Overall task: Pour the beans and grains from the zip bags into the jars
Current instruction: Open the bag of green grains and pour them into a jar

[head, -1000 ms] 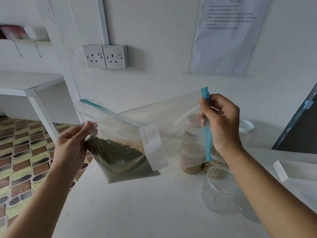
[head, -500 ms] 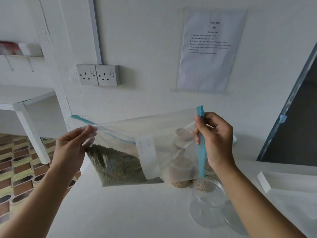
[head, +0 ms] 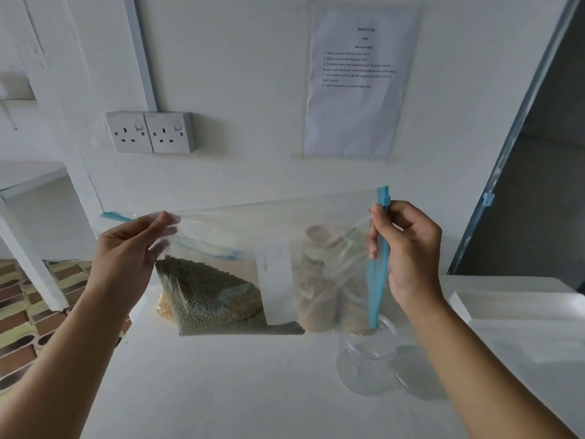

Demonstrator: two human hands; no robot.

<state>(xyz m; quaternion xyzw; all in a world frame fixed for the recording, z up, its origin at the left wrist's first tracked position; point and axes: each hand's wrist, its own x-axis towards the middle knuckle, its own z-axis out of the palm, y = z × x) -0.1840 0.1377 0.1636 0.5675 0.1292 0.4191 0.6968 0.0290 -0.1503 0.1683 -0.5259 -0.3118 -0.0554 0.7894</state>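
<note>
You hold the zip bag (head: 253, 267) up in the air above the white table (head: 221, 384), turned on its side so that its blue zip strip (head: 378, 264) runs down its right edge. Your left hand (head: 126, 261) pinches the bag's upper left corner between thumb and fingers. Your right hand (head: 408, 251) is closed around the blue zip strip, near the slider (head: 384, 198) at the strip's top end. The green beans (head: 209, 299) sit heaped in the bag's lower left corner, just beside your left hand. A white label (head: 278, 283) lies on the bag's middle.

Below the bag's right end an empty clear jar (head: 367, 359) stands open on the table; the lower tip of the zip strip hangs at its mouth. Behind the bag, seen through the plastic, stand two filled jars (head: 319, 280); what they hold looks pale and grainy, though blurred. A small orange-yellow heap (head: 164, 308) shows behind the bag's lower left corner.
</note>
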